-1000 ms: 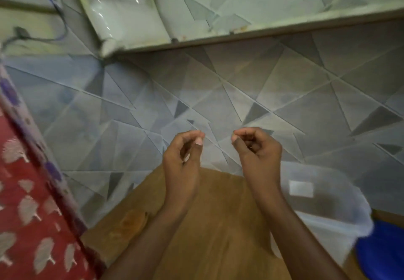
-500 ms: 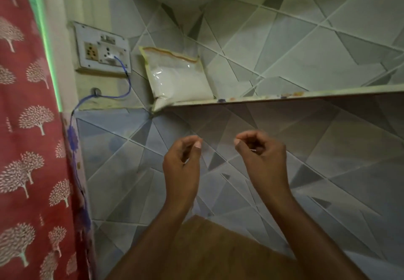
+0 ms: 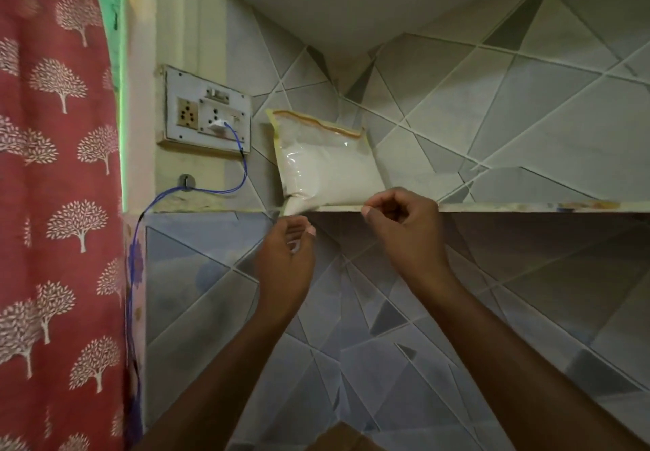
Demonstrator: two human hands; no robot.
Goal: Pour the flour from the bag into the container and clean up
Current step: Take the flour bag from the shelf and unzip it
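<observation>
A clear plastic bag of white flour (image 3: 325,165) leans against the tiled wall at the left end of a shelf (image 3: 527,207), one lower corner hanging over the edge. My left hand (image 3: 286,260) is raised just below that corner, fingers loosely curled and apart, holding nothing. My right hand (image 3: 404,220) is at the shelf edge in front of the bag's lower right, fingers curled in with nothing in them. Neither hand touches the bag. The container is out of view.
A wall socket panel (image 3: 207,120) with a plugged-in blue cable (image 3: 225,188) sits left of the bag. A red curtain with white trees (image 3: 52,204) hangs at the far left. A sliver of the wooden table (image 3: 337,436) shows at the bottom.
My view has tilted up from the table and container to the shelf. Both hands have risen toward the flour bag and now reach its lower edge.
</observation>
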